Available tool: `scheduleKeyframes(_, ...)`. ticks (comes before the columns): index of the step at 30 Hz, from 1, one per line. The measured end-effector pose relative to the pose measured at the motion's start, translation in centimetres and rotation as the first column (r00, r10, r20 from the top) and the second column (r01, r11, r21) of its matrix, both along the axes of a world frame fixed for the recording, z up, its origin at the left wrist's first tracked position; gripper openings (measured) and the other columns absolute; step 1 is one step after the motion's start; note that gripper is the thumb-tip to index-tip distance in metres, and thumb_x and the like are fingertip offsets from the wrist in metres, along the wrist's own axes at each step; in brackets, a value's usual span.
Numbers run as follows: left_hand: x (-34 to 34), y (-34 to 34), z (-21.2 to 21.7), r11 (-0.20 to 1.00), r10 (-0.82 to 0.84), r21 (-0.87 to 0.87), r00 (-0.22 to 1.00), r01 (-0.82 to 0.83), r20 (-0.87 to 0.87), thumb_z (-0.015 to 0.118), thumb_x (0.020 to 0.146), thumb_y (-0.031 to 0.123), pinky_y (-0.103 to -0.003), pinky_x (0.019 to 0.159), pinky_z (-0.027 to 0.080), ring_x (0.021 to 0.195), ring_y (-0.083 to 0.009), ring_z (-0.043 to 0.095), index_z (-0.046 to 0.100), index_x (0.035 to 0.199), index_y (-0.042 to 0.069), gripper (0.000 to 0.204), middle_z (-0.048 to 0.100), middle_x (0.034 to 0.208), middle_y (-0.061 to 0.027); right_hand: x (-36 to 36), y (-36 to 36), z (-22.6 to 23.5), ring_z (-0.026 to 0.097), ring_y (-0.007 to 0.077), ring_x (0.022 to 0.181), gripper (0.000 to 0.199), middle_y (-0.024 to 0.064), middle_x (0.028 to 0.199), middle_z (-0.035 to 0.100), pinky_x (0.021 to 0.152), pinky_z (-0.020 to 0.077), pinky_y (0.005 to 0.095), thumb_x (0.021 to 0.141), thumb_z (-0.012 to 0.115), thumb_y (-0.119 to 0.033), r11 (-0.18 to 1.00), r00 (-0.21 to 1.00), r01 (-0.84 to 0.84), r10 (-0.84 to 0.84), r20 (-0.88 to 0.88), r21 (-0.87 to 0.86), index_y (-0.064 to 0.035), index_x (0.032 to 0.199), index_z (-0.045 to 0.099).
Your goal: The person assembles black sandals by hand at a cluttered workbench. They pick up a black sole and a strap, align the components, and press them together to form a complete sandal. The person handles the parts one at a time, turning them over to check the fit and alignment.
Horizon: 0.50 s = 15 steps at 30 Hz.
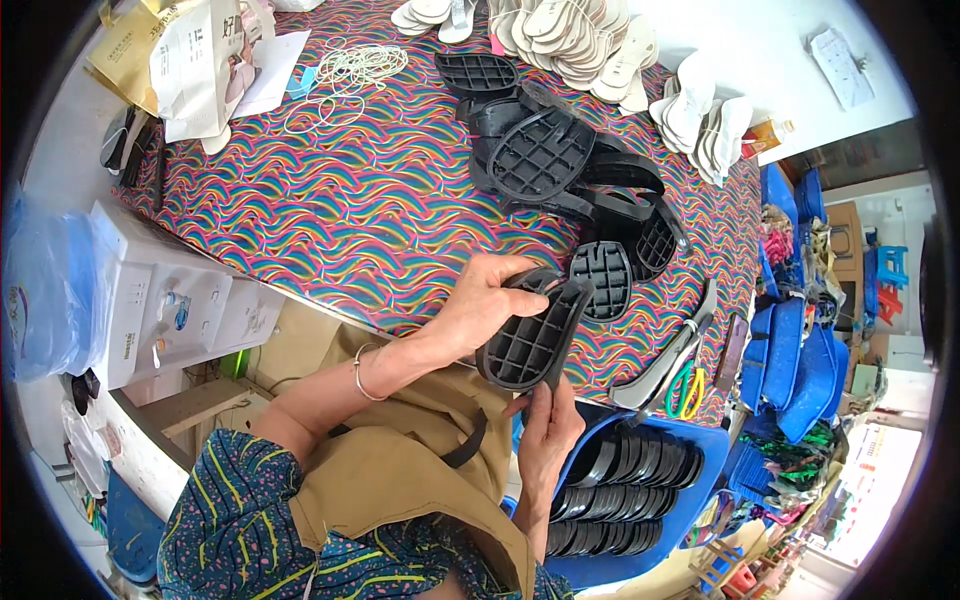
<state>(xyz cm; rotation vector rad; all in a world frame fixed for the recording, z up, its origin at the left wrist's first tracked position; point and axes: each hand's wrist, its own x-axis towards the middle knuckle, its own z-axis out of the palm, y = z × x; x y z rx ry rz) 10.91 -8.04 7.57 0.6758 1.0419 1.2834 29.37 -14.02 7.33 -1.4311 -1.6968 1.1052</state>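
A black shoe sole (524, 345), its gridded hollow side facing up, is held between both hands at the table's near edge. My left hand (485, 305) grips its upper end with the thumb across the grid. At the lower end, my right hand (548, 425) pinches the rim. Just beyond lies another gridded black sole (602, 281), close to the held one; whether they touch I cannot tell. Farther back sits a pile of black soles and strapped sandal pieces (545, 150). Pincers with long metal handles (668, 358) and scissors with yellow and green handles (686, 388) lie to the right.
A blue crate (708, 452) of stacked black soles stands right of my lap. Pale insoles (560, 35) are bundled at the table's far side. Rubber bands (360, 65) and paper bags (200, 70) lie far left. A white plastic box (150, 290) stands at left.
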Motion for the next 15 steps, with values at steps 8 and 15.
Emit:
scheduleKeyframes(8,0.3,-0.2,0.5,0.999,0.028,-0.041,0.990,-0.022,0.137,0.064,0.085,0.000,-0.024,0.068,0.050,0.076,-0.0080,0.063,0.071,0.103,-0.002,0.020,0.071,0.090,-0.0030,-0.5,-1.2,0.4,0.047,0.0048,0.048,0.028,0.0008,0.066,0.055,0.044,0.0350,0.0215,0.104,0.046,-0.005,0.996,0.998,0.061,-0.062,-0.011,-0.065,0.0014,0.128,0.059)
scheduleKeyframes(15,1.7,-1.0,0.6,0.983,0.186,-0.020,0.980,-0.185,0.069,0.064,0.086,0.001,-0.024,0.072,0.048,0.078,-0.0070,0.061,0.070,0.104,-0.002,0.020,0.069,0.089,-0.0012,-0.6,-0.6,1.1,0.047,0.0058,0.047,0.029,0.0006,0.064,0.054,0.044,0.0353,0.0222,0.104,0.047,-0.012,0.982,0.971,0.090,-0.123,-0.204,-0.168,0.0043,0.124,0.061)
